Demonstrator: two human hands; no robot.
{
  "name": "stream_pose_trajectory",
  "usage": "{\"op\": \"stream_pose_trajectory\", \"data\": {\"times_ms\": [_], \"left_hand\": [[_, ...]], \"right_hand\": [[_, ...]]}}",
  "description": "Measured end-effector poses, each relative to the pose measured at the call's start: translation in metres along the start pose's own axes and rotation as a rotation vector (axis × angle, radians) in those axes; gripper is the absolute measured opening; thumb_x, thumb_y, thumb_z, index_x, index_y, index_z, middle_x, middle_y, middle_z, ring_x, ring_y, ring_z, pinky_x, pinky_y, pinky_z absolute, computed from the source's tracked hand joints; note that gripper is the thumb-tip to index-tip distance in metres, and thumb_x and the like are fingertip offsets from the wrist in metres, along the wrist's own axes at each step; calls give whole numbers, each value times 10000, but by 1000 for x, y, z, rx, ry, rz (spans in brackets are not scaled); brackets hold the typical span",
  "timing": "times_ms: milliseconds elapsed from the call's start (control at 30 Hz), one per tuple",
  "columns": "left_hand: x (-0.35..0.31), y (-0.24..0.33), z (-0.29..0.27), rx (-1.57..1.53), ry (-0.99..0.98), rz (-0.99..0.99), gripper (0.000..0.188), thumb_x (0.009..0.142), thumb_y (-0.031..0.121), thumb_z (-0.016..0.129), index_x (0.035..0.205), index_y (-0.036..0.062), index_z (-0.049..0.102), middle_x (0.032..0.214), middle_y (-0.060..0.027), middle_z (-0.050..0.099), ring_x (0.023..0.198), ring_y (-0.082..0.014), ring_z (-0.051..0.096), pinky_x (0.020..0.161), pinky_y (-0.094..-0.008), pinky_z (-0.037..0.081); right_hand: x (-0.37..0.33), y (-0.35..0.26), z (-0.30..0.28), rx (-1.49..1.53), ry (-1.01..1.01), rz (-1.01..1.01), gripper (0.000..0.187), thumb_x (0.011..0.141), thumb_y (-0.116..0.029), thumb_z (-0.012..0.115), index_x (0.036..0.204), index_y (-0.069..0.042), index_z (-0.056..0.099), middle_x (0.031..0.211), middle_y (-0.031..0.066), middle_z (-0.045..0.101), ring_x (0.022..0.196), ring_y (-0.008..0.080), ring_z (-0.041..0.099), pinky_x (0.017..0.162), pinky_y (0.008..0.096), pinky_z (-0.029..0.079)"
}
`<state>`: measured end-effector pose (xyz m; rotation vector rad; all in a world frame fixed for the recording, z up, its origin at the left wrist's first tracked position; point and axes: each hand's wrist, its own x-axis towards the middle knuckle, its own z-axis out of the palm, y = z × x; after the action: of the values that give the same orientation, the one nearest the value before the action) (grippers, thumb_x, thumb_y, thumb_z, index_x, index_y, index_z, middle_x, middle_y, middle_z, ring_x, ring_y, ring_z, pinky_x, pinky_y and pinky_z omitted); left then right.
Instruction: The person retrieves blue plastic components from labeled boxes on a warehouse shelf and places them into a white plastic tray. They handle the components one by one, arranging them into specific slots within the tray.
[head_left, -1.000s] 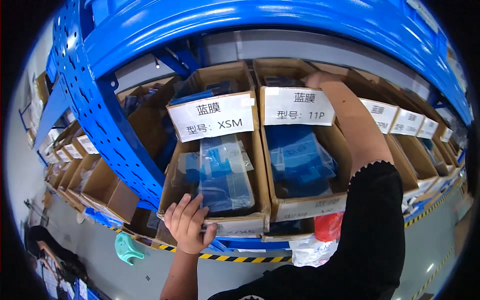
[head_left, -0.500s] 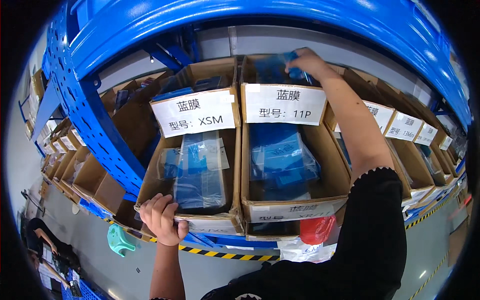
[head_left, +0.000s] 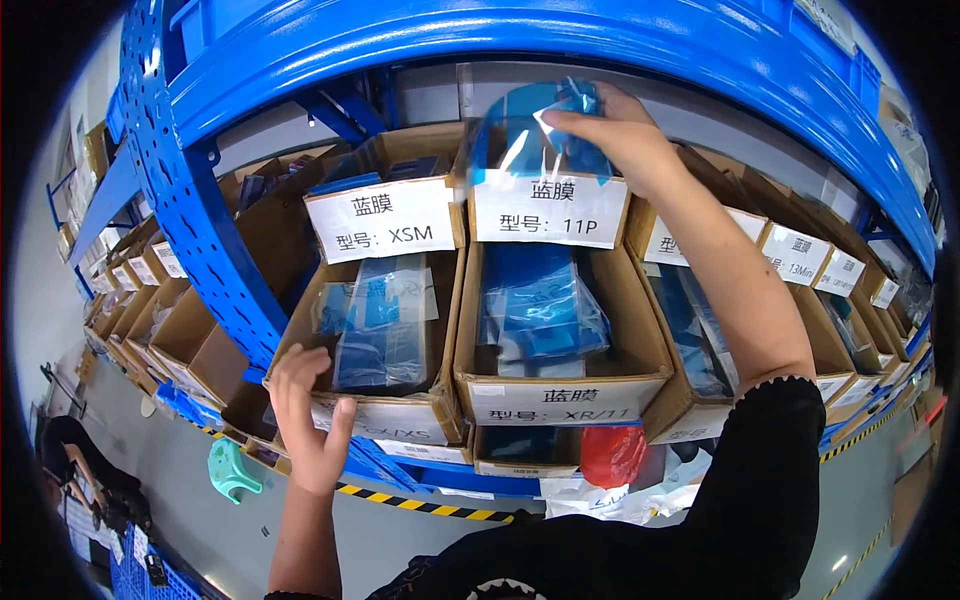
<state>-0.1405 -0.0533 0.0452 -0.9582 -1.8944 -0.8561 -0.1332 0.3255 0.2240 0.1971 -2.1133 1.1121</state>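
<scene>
On the blue rack (head_left: 520, 38), film (head_left: 540, 312) is left in the boxes (head_left: 632, 335). The right hand (head_left: 622, 135) grips blue film (head_left: 515, 115) up over one; the left hand (head_left: 312, 425) is open, empty.

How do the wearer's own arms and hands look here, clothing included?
Both the left hand and the right hand are bare, with no gloves or watches visible. The right sleeve is black, ending near the elbow in a pale scalloped trim. Both forearms are uncovered.
</scene>
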Motion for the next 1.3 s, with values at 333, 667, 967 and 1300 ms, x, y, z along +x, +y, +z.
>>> {"op": "stream_pose_trajectory", "data": {"times_ms": [333,667,967,1300], "left_hand": [[121,90,38,-624,-363,-457,581,809,224,712,1262,-36,457,607,-70,611,482,-114,566,475,-215,431],[132,60,68,-755,-499,-465,369,841,361,677,703,21,644,533,-52,602,497,-92,590,481,-196,452],[122,82,75,-497,-422,-396,437,886,396,607,655,26,630,515,-38,577,478,-76,552,486,-207,418],[109,46,71,-710,55,-505,476,926,415,531,820,-33,656,654,-88,639,568,-102,579,510,-223,444]], "right_hand": [[-67,-44,61,-45,-307,-214,364,711,-266,799,912,-31,608,772,38,624,700,92,570,652,237,465],[-66,-26,25,150,-515,-38,305,831,-168,693,1071,-20,575,858,42,640,722,83,582,616,223,474],[-82,-25,7,-89,-346,-124,211,764,-179,732,880,-20,657,701,36,633,634,93,585,569,232,460],[-107,-57,-14,-227,-244,-176,172,822,-172,697,915,-31,667,823,16,650,735,71,585,664,214,469]]}}
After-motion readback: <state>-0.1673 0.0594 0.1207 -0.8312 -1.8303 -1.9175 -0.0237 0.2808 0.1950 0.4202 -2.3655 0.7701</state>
